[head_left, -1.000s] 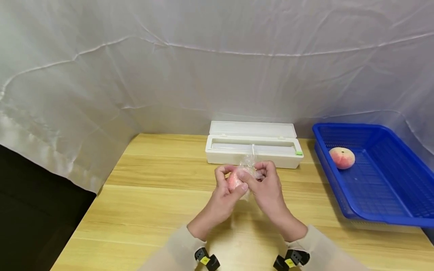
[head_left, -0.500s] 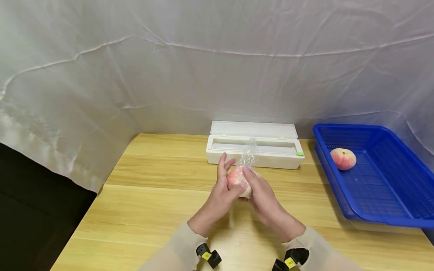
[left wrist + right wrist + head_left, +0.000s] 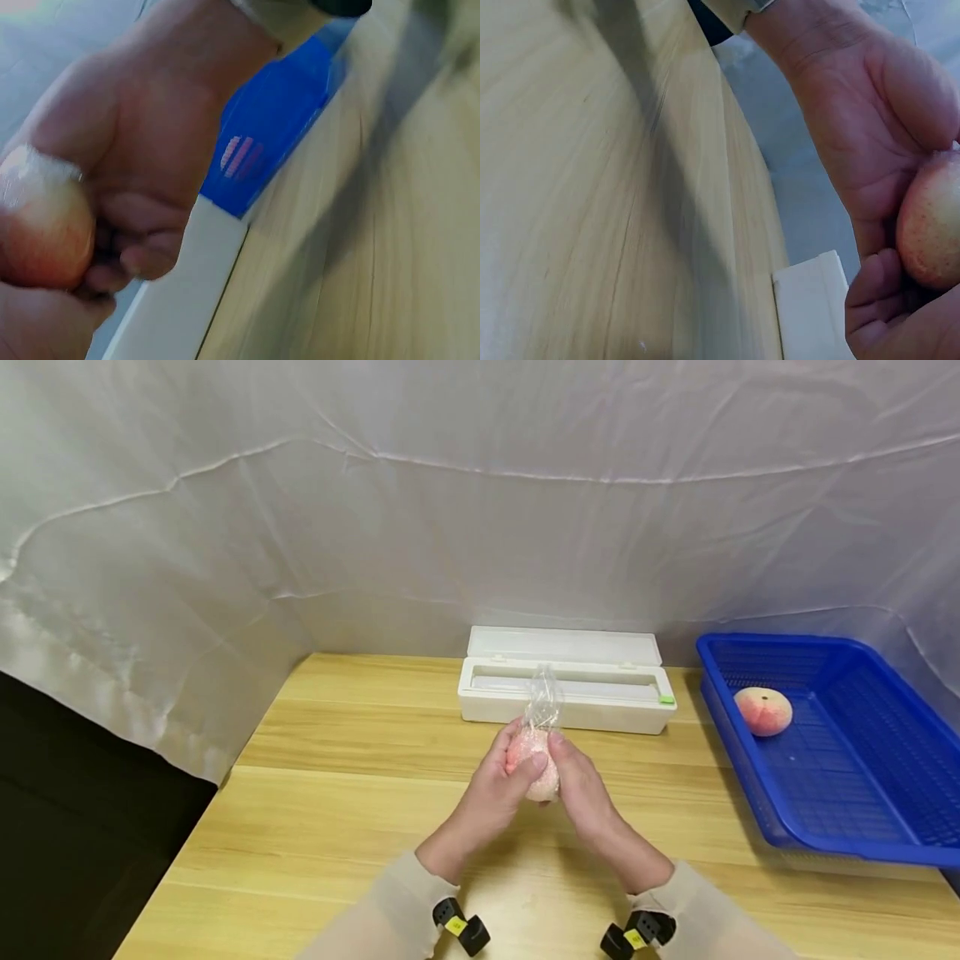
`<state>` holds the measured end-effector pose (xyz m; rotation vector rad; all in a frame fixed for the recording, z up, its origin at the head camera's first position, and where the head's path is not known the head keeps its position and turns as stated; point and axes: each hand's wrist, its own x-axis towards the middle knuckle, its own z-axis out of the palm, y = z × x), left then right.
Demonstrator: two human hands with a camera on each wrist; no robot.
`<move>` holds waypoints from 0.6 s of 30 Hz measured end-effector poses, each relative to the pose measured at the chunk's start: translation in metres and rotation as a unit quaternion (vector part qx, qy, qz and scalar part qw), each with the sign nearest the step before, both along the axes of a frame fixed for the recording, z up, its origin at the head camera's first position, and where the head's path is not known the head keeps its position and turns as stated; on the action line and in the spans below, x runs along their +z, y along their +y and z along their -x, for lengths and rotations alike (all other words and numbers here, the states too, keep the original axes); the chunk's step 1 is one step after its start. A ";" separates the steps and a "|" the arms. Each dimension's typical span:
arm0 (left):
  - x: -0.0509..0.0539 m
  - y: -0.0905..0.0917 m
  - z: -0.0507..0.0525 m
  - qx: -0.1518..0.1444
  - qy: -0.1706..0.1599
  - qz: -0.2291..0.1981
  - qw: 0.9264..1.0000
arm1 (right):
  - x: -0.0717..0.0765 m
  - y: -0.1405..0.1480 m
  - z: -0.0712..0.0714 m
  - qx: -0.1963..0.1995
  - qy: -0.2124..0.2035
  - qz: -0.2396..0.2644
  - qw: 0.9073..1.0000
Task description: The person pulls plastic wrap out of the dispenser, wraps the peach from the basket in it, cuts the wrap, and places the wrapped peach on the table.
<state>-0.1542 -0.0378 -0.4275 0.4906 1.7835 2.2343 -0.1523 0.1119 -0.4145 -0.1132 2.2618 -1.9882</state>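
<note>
Between both hands, over the middle of the table, is a peach [image 3: 537, 781] covered in clear plastic film. A bunched tail of film [image 3: 543, 693] sticks up from its far side. My left hand [image 3: 487, 793] grips it from the left, thumb laid across the front. My right hand [image 3: 588, 797] holds the other side, thumb along the film near the top. In the left wrist view the peach [image 3: 49, 240] shows red below, with shiny film above. The right wrist view has the peach [image 3: 934, 221] at its right edge, cupped by fingers.
Behind the hands, a long white cling film box [image 3: 570, 717] stands with its lid up and a roll inside. At right, a blue basket [image 3: 847, 827] contains another peach [image 3: 763, 712]. Grey cloth [image 3: 480, 543] hangs behind the wooden table [image 3: 337, 827].
Fingers that were working at the film's gathered end have come down round the peach. The left fingers, spread half a second ago, have closed in, and the film tail now stands upright.
</note>
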 end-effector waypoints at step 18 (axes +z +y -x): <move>0.000 0.013 -0.010 0.131 0.030 -0.003 0.991 | -0.010 -0.003 -0.003 -0.026 0.082 0.001 0.996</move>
